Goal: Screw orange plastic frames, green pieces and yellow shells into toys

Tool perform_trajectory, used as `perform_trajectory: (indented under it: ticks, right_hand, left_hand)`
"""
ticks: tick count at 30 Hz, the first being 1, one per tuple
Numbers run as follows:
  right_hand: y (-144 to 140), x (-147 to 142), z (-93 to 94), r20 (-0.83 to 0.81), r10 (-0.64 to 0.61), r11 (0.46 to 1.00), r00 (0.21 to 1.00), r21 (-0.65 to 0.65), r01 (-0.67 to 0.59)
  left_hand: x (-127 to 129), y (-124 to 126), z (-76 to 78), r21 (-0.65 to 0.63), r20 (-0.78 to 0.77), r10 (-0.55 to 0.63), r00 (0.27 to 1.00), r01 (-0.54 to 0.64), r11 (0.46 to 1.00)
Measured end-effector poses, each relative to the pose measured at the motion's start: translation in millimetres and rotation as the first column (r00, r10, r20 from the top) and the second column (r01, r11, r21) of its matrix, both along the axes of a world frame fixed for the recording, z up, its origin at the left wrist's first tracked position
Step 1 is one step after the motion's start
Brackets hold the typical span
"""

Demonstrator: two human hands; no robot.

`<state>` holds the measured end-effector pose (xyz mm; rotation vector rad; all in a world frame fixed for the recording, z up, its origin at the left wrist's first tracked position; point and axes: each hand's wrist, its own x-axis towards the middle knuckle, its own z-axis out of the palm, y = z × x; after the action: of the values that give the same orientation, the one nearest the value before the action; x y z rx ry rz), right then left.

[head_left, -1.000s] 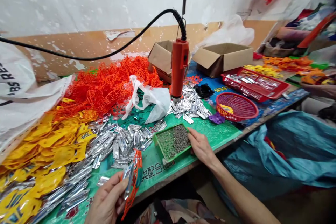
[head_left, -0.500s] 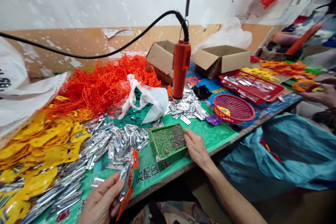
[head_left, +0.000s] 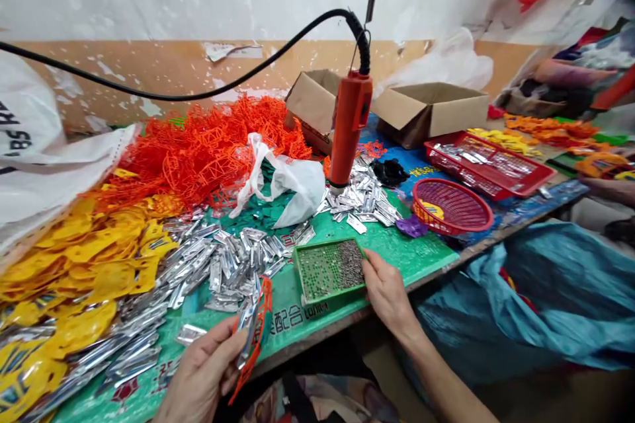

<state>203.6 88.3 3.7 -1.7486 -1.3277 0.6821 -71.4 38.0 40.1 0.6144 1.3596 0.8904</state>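
My left hand [head_left: 208, 357] is at the lower left, fingers closed on a silvery metal strip [head_left: 245, 330] together with a thin orange plastic piece [head_left: 258, 337]. My right hand [head_left: 389, 291] grips the right edge of a shallow green tray [head_left: 305, 301]. Small dark screws [head_left: 351, 263] are heaped at the tray's right end, and the rest of its floor is a grid of holes, some filled. Above and behind the tray hangs an orange electric screwdriver [head_left: 350, 129], its tip pointing down, touched by neither hand.
Silvery strips [head_left: 238, 264] lie left of the tray, beside yellow pieces [head_left: 94, 244] and an orange heap [head_left: 198, 152]. A white plastic bag [head_left: 302, 188] sits behind. Rightward are a red basket [head_left: 479, 218], a red tray [head_left: 526, 175] and cartons [head_left: 459, 115]. Someone's arm [head_left: 612, 190] shows far right.
The whole view has shifted slightly, so most things appear farther right. Both hands keep their hold, with the metal strip and the tray held much as before.
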Motion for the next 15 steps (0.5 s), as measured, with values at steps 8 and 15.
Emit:
perform_trajectory:
  ticks: [8, 15]
  right_hand:
    - [-7.5, -7.5, -0.6, -0.12, 0.007, 0.997, 0.993, -0.076, -0.016]
    - [-4.3, -6.1, -4.7, -0.199, 0.005, 0.988, 0.98, -0.153, -0.036]
  left_hand:
    - [5.1, 2.8, -0.7, 0.06, -0.036, -0.12, 0.992, 0.122, 0.991]
    - [0.0, 4.0, -3.2, 0.056, -0.056, -0.14, 0.989, 0.143, 0.988]
